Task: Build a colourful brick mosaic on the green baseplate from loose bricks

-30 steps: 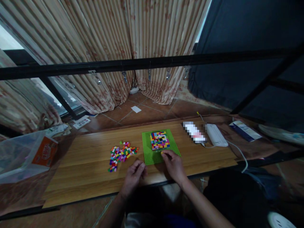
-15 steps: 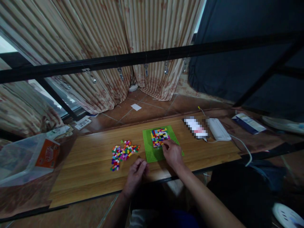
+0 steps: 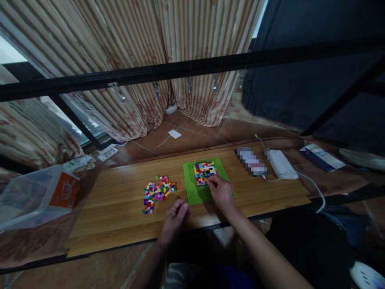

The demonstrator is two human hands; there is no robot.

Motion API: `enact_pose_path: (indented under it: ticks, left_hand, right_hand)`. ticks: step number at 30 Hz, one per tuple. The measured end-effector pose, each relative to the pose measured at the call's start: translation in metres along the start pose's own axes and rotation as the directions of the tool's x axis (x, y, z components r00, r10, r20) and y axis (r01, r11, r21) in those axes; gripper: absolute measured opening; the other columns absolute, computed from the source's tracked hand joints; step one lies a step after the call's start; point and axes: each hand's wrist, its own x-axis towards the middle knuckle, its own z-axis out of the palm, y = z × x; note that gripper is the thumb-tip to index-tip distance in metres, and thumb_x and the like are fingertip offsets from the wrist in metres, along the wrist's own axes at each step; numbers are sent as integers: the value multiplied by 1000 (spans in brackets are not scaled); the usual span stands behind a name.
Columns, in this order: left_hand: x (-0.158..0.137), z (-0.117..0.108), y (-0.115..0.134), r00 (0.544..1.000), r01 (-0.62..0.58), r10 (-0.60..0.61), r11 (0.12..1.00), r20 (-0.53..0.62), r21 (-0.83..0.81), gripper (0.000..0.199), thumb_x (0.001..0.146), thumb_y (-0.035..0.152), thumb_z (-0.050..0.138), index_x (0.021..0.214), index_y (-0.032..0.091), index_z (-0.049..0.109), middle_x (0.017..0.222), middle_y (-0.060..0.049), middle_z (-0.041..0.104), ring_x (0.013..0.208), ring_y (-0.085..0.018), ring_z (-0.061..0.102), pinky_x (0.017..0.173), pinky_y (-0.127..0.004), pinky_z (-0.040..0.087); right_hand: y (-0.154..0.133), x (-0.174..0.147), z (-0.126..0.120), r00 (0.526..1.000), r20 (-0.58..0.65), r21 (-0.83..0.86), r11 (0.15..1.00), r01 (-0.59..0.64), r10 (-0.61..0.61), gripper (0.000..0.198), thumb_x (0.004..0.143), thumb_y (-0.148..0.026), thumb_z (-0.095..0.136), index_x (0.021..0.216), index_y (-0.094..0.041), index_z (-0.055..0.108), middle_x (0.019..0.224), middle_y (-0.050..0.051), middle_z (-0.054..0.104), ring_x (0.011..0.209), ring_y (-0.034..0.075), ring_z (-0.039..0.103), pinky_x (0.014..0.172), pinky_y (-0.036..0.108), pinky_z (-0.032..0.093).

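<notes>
A green studded baseplate [image 3: 197, 196] lies on the wooden board, bearing a squarish build of many-coloured toy bricks [image 3: 202, 171]. My right hand [image 3: 221, 192] is over the plate's right side, thumb and forefinger pinched at the build's near right corner. Whatever is between those fingertips is too small to make out. Near the plate's lower left corner, my left hand [image 3: 176, 214] rests at the board's front edge with fingers curled together; anything inside them is hidden. Left of the plate spreads a loose pile of small coloured bricks [image 3: 158, 192].
Right of the plate lie a blurred-out phone-like object [image 3: 252, 161] and a white box-shaped device [image 3: 282, 164] with a cable. A clear plastic bin [image 3: 33, 196] with an orange label stands left of the wooden board [image 3: 114, 208]. A black rail [image 3: 135, 76] crosses before the curtains.
The whole view has shifted slightly, moving the scene a little to the right. Both hands keep nearly the same pose and place relative to the baseplate.
</notes>
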Motion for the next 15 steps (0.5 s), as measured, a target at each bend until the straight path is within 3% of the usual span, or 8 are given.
enact_pose_path:
  ticks: [15]
  left_hand:
    - [0,1,0,1000,23,-23,998,12,-51,31,84,47,54,75,18,53,63,3,54,54,-9,49,52,-21,39]
  right_hand:
    - [4,4,6,983,-52,226,960,-163,179,18,78,-32,56,77,-18,68,77,7,73,70,20,66,69,31,49]
